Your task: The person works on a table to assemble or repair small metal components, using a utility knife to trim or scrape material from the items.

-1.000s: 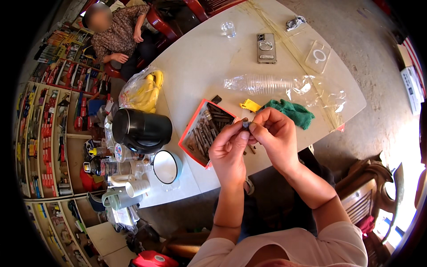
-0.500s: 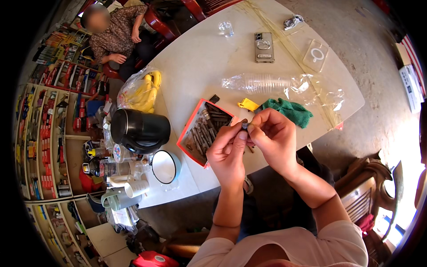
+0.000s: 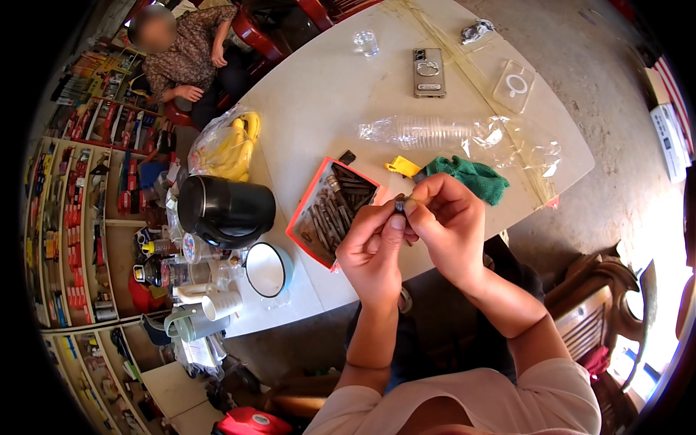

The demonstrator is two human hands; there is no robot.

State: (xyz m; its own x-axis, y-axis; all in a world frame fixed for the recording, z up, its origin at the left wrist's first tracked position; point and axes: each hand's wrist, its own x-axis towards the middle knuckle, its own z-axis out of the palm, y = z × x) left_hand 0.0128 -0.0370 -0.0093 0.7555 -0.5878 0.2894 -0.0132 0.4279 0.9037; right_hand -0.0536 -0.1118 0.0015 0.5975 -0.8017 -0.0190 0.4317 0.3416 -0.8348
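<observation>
My left hand [image 3: 371, 250] and my right hand [image 3: 451, 230] meet over the table's near edge. Between their fingertips they pinch a small dark metal piece [image 3: 399, 206], mostly covered by the fingers; its exact kind cannot be made out. Just left of my hands, partly behind the left one, lies an open tray with an orange-red rim [image 3: 310, 198]. It holds several dark metal rods [image 3: 328, 216] that look like drill bits or similar tool bits. Beyond my right hand are a yellow plastic piece [image 3: 403, 167] and a crumpled green cloth [image 3: 475, 180].
At the left stand a black jug [image 3: 226, 212], a white-lined enamel mug [image 3: 267, 271], cups, bottles and bagged bananas [image 3: 239, 148]. Farther back lie a clear plastic sleeve [image 3: 428, 133], a phone [image 3: 429, 72] and a glass [image 3: 366, 43]. A person [image 3: 187, 61] sits at the far left.
Both hands stay together on the small metal piece, with only slight finger movement. The whole view has shifted a little; the objects on the table keep their places.
</observation>
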